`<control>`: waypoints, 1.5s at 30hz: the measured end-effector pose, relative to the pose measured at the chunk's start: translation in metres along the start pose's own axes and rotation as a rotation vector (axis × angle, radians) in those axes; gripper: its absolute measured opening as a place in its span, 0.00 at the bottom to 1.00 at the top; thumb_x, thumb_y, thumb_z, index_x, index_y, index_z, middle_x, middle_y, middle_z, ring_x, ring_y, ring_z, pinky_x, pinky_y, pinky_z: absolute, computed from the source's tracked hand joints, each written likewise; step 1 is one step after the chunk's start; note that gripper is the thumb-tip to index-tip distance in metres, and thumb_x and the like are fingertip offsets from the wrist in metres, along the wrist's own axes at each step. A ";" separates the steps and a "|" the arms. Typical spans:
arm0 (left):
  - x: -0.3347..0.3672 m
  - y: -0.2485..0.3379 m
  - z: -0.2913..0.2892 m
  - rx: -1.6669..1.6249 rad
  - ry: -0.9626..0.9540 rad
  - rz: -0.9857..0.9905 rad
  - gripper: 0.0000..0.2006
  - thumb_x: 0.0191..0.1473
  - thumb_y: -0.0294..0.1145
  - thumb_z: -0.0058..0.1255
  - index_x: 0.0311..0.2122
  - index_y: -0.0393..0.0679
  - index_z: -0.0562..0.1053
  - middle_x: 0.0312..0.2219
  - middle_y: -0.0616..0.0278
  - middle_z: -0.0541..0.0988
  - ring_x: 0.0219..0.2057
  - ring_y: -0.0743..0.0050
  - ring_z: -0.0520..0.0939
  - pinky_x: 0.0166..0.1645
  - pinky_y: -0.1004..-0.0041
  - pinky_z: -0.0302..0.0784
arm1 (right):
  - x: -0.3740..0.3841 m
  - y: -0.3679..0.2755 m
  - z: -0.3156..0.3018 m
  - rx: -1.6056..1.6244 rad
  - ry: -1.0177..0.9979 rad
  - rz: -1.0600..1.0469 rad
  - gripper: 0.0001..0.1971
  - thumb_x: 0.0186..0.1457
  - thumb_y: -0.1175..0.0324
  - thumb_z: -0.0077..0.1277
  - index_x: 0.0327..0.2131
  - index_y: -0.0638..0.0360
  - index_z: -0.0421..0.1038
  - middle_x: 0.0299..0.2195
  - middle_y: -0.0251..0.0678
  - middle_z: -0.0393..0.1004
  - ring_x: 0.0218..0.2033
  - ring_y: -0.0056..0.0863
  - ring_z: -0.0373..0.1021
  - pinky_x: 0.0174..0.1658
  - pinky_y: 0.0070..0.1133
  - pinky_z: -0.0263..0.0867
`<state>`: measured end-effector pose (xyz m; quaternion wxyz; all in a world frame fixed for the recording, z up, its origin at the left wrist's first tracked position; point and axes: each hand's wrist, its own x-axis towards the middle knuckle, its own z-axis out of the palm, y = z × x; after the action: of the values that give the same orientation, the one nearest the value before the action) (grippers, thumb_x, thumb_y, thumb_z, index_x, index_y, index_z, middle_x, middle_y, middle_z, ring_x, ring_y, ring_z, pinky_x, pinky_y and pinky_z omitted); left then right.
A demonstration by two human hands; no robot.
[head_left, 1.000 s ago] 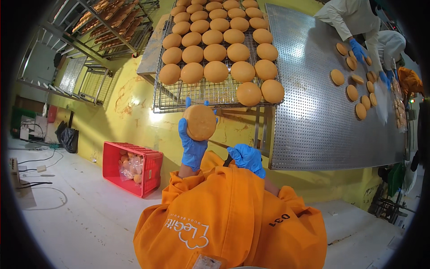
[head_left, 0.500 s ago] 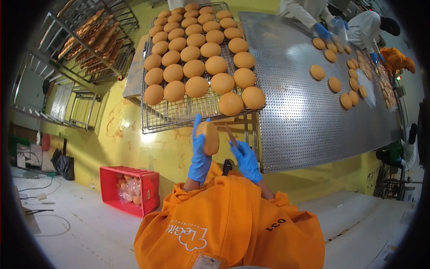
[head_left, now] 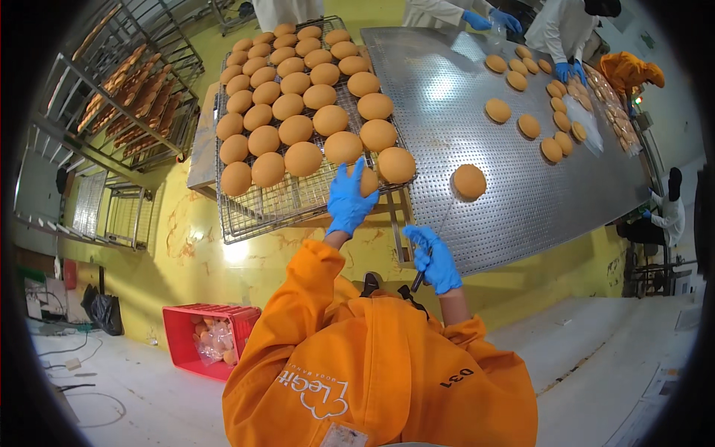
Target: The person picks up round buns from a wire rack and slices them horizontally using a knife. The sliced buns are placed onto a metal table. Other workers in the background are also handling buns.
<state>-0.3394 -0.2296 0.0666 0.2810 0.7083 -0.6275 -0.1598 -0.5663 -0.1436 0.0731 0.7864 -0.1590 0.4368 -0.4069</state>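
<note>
My left hand (head_left: 351,200), in a blue glove, is closed over a round golden-brown bun (head_left: 366,181) at the near right edge of the wire cooling rack (head_left: 257,221). The glove hides part of that bun. Rows of similar buns (head_left: 303,159) cover most of the rack. In my gloved right hand (head_left: 434,259) is a knife (head_left: 418,281); its dark handle end sticks out below the fist and its thin blade points up over the perforated steel table (head_left: 506,231). A single bun (head_left: 469,182) lies on that table just beyond the blade.
More buns (head_left: 529,126) lie further off on the steel table, where co-workers in white (head_left: 555,33) handle them beside clear bags. A red crate (head_left: 201,339) with buns and plastic stands on the floor at left. Racks of loaded trays (head_left: 130,89) stand at far left.
The bun that my left hand held near the knife now appears to lie on the steel table. My left hand has reached forward to another bun on the rack; my right hand moved right with the knife.
</note>
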 end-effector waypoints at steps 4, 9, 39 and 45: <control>-0.043 -0.027 -0.014 -1.717 -0.195 -0.415 0.40 0.47 0.48 0.58 0.64 0.55 0.55 0.57 0.49 0.64 0.56 0.49 0.69 0.58 0.44 0.65 | -0.028 0.008 0.026 -0.254 0.036 -0.074 0.15 0.64 0.57 0.40 0.37 0.58 0.72 0.34 0.31 0.75 0.14 0.11 0.55 0.15 0.15 0.55; -0.093 0.016 -0.096 -2.180 -0.476 -0.431 0.38 0.52 0.52 0.51 0.66 0.55 0.52 0.59 0.52 0.62 0.58 0.45 0.66 0.61 0.44 0.63 | -0.020 0.033 0.052 -0.686 0.050 -0.512 0.16 0.64 0.55 0.40 0.34 0.59 0.70 0.29 0.37 0.73 0.19 0.30 0.66 0.25 0.25 0.64; -0.096 -0.005 -0.091 -1.786 -0.116 -0.504 0.40 0.52 0.55 0.49 0.66 0.49 0.52 0.53 0.54 0.69 0.51 0.56 0.73 0.53 0.53 0.75 | -0.015 0.000 0.056 -1.776 0.016 -0.822 0.28 0.57 0.41 0.45 0.14 0.52 0.65 0.14 0.39 0.66 0.15 0.39 0.64 0.19 0.33 0.59; -0.095 0.000 -0.087 -1.784 -0.116 -0.491 0.39 0.52 0.54 0.49 0.66 0.48 0.52 0.52 0.54 0.69 0.51 0.56 0.74 0.54 0.55 0.75 | -0.014 -0.005 0.052 -1.854 -0.005 -0.861 0.28 0.58 0.41 0.43 0.14 0.51 0.64 0.13 0.38 0.65 0.14 0.37 0.64 0.18 0.31 0.59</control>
<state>-0.3040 -0.1192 0.1233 0.6485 0.3337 -0.1176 -0.6740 -0.5302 -0.1410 0.1136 0.1417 -0.8492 0.4841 -0.1565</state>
